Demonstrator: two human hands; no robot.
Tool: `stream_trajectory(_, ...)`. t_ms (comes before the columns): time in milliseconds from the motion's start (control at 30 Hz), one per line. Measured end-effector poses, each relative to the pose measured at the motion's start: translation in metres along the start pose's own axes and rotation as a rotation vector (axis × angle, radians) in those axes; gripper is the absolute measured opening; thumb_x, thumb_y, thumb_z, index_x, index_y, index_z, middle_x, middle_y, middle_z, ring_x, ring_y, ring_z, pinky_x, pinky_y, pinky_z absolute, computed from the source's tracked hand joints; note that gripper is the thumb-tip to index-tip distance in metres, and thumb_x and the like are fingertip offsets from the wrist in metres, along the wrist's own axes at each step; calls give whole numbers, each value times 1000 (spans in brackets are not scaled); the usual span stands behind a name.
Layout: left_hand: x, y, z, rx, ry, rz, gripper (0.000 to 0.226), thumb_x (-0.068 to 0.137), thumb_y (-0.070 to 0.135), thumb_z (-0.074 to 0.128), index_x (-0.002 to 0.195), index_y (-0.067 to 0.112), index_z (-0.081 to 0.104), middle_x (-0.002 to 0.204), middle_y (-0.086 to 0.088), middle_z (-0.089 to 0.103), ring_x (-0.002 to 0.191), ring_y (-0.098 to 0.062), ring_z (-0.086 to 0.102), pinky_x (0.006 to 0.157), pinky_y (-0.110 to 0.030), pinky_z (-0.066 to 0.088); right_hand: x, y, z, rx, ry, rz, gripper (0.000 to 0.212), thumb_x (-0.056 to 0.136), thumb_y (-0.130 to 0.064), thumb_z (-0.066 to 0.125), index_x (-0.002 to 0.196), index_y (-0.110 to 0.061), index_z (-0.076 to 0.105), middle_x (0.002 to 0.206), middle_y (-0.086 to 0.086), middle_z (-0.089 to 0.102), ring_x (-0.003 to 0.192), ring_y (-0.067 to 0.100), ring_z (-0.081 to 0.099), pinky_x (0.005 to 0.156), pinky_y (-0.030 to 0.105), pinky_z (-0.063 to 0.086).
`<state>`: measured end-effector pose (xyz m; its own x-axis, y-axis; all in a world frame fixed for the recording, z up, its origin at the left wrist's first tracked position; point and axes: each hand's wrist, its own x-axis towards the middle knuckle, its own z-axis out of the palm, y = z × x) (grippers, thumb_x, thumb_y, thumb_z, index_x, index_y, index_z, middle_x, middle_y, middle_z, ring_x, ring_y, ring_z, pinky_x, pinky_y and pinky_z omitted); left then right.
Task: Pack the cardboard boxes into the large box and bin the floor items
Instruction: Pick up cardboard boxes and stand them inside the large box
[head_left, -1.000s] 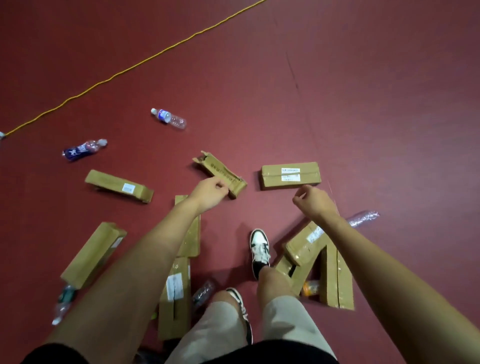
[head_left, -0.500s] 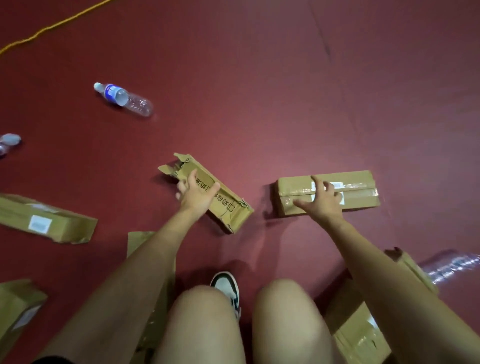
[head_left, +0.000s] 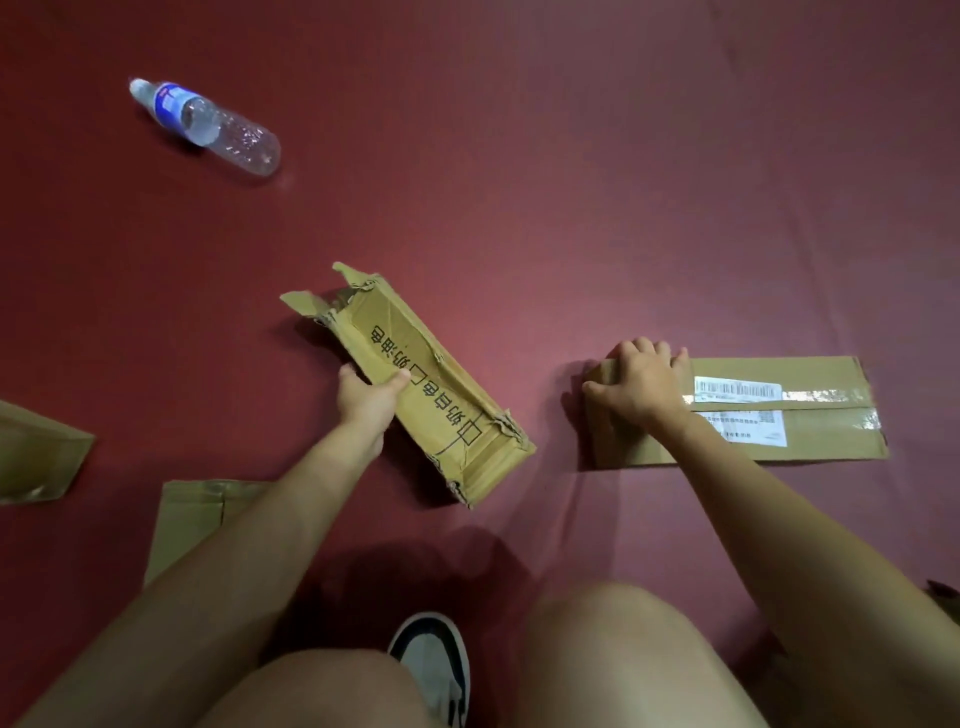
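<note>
My left grip (head_left: 369, 397) is closed on the torn cardboard box (head_left: 441, 405), thumb pressed on its printed top face and fingers wrapped round the long left edge. That box lies slanted on the red floor (head_left: 571, 208), its ripped flaps pointing away from me. My right grip (head_left: 641, 382) clasps the left end of the taped cardboard box (head_left: 810, 415), fingers curled over its far edge and thumb spread toward the near corner. This box lies flat, white shipping labels up, just right of the torn one and apart from it. A plastic water bottle (head_left: 208, 124) with a blue label lies on its side far to the left. Another cardboard box (head_left: 192, 514) shows under my left forearm, and one more (head_left: 36, 457) sits at the left edge. My shoe (head_left: 436, 660) is between my knees.
</note>
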<state>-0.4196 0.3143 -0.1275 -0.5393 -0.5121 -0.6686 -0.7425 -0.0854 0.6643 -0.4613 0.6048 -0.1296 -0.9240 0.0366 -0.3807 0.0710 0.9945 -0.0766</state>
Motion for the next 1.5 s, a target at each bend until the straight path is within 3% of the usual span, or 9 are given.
stream_trajectory(267, -2, 34, 7, 184, -182, 250, 41, 84, 0, 66, 121, 0, 51, 118, -15, 62, 95, -20, 59, 83, -31, 48, 24, -13, -52, 499, 244, 254, 44, 79, -49, 59, 110, -18, 61, 115, 6, 57, 117, 30, 47, 99, 41, 35)
stream_trajectory(333, 5, 46, 6, 279, -201, 292, 44, 82, 1, 68, 122, 0, 52, 120, -15, 62, 99, -23, 61, 83, -31, 48, 41, -10, -67, 762, 160, 311, 62, 80, -58, 58, 123, -14, 54, 128, 10, 56, 122, 30, 48, 103, 40, 39)
stream_trajectory(500, 7, 43, 1, 375, -165, 306, 46, 79, 2, 71, 122, 0, 54, 121, -17, 63, 106, -28, 62, 92, -38, 50, 1, 30, -56, 804, -342, 188, 79, 81, -49, 66, 142, -9, 36, 142, 10, 44, 128, 27, 45, 104, 36, 35)
stream_trajectory(667, -7, 19, 5, 301, -153, 229, 44, 81, 3, 70, 122, 1, 53, 117, -13, 64, 95, -22, 61, 81, -31, 48, -43, 46, 2, 863, -451, 270, 33, 72, -33, 80, 96, -17, 64, 81, -4, 65, 58, 5, 63, 52, 19, 50)
stream_trajectory(867, -17, 10, 19, 254, -189, 184, 42, 82, 7, 70, 120, 5, 53, 115, -11, 64, 93, -18, 60, 80, -30, 48, -40, -7, 26, 1027, -327, 210, 51, 76, -38, 76, 122, -28, 56, 112, -5, 68, 100, 15, 65, 92, 34, 51)
stream_trajectory(967, -17, 11, 19, 262, -191, 160, 45, 82, 12, 71, 123, 9, 52, 115, -8, 64, 95, -19, 61, 78, -31, 49, -36, -10, 25, 1125, -362, 174, 50, 79, -34, 74, 124, -28, 53, 111, -4, 69, 97, 17, 68, 93, 39, 52)
stream_trajectory(1067, -21, 17, 21, 251, -202, 152, 45, 83, 13, 70, 124, 10, 51, 116, -7, 65, 92, -16, 60, 65, -24, 47, -32, 0, 16, 1137, -440, 136, 79, 70, -41, 80, 138, -35, 41, 115, -3, 68, 95, 16, 70, 83, 35, 57)
stream_trajectory(1200, -47, 57, 14, 236, -229, 173, 46, 84, 9, 69, 126, 7, 51, 116, -8, 64, 92, -16, 60, 65, -21, 48, -45, 6, -25, 1163, -435, 167, 90, 69, -42, 80, 145, -39, 30, 124, 1, 64, 93, 14, 70, 57, 20, 56)
stream_trajectory(1500, -203, 196, -70, 244, -264, 192, 57, 81, 4, 70, 131, 6, 44, 113, -11, 64, 92, -19, 62, 72, -24, 51, -156, -10, -238, 1274, -345, 307, 83, 76, -35, 75, 146, -38, 30, 126, 1, 63, 91, 7, 67, 57, 17, 50)
